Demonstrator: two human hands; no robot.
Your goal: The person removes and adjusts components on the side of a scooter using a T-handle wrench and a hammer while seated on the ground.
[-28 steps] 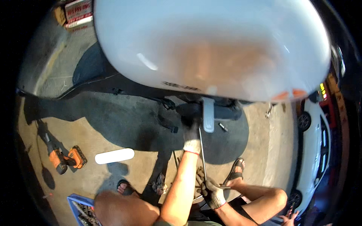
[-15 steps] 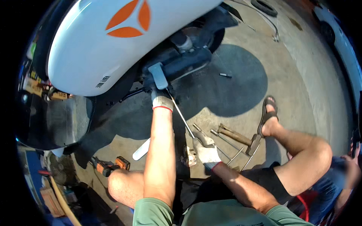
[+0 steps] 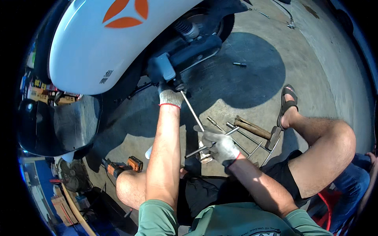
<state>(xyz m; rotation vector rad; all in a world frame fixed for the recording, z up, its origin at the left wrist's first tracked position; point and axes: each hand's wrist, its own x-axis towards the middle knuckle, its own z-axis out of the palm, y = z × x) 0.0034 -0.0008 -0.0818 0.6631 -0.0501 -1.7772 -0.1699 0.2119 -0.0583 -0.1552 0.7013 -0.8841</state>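
Note:
A white electric scooter point(image 3: 90, 51) with an orange emblem leans over the work area. Under its side, a flat grey footrest point(image 3: 167, 67) sticks out beside dark mechanical parts. My left hand point(image 3: 171, 96), in a white knitted glove, reaches in just below that footrest; its fingers are mostly hidden. A T-handle socket wrench point(image 3: 191, 109) runs slanting from beside my left hand down to my right hand. Gloved as well, my right hand point(image 3: 223, 147) is closed around the wrench where shaft meets crossbar, and the bar's ends show on both sides. The wrench's working end meets a dark part.
Beside my right hand lie a wooden-handled hammer point(image 3: 254, 129) and several metal T-wrenches point(image 3: 248, 137). A small socket point(image 3: 239, 64) rests farther off in shadow. An orange cordless drill point(image 3: 117, 169) is near my left knee. At right, another person's jeans point(image 3: 354, 181) show.
The view has shifted slightly. My right hand has changed its hold, and the wrench's crossbar now shows, turned across my palm. My left hand stays below the footrest.

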